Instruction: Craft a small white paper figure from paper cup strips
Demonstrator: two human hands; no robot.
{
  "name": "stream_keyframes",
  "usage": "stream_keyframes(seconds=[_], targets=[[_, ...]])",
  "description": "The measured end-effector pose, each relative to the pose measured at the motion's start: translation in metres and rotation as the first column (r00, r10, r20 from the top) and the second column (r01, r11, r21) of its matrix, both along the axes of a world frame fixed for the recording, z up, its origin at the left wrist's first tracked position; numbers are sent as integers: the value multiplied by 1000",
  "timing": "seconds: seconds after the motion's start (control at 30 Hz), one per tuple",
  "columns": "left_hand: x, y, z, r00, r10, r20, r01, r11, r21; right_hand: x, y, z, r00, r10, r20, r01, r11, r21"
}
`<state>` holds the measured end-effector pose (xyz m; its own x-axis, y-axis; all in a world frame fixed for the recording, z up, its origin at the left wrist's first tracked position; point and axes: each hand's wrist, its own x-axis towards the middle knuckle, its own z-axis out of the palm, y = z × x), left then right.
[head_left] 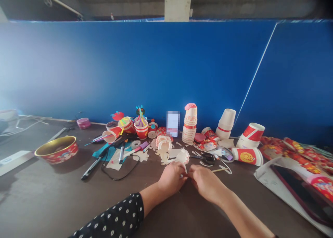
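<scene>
Illumination is bright and diffuse, strongest at the left, where haze washes out the blue panel (39, 68). The ceiling (125, 2) is dim, and the upper right corner falls to near black. The red bowl (56, 150) casts a soft shadow on the dark table (31, 196). Wide-angle distortion curves the frame edges. The left hand (171, 178) and right hand (206, 183) show no marked motion blur. One upright card (173, 123) is pixelated.

Cut paper cup (182, 156) matt; metal bowl (58, 154) glossy

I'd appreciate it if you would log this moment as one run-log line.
left hand: pinching small white paper piece | right hand: pinching same piece | nearby: black-handled scissors
</scene>
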<state>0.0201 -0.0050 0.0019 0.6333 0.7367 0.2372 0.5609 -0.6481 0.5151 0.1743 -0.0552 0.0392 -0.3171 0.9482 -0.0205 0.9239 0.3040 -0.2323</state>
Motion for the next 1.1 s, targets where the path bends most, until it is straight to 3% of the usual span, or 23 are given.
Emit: stream_keyframes(seconds=[0.17,0.5,0.8,1.1], targets=[[1,-1,1,1000,21,-8,-21,1000,-14,-1,2,-3,1000,-21,-23,21,1000,-11],[4,1,-6,999,50,-17,-49,998,42,12,5,-10,992,35,-117,-23,995,99],[2,-2,2,1000,22,-18,-21,1000,11,3,1,-8,999,25,39,-27,997,71],[0,-2,1,1000,26,6,-26,1000,4,-5,1,-3,995,-11,94,6,998,55]])
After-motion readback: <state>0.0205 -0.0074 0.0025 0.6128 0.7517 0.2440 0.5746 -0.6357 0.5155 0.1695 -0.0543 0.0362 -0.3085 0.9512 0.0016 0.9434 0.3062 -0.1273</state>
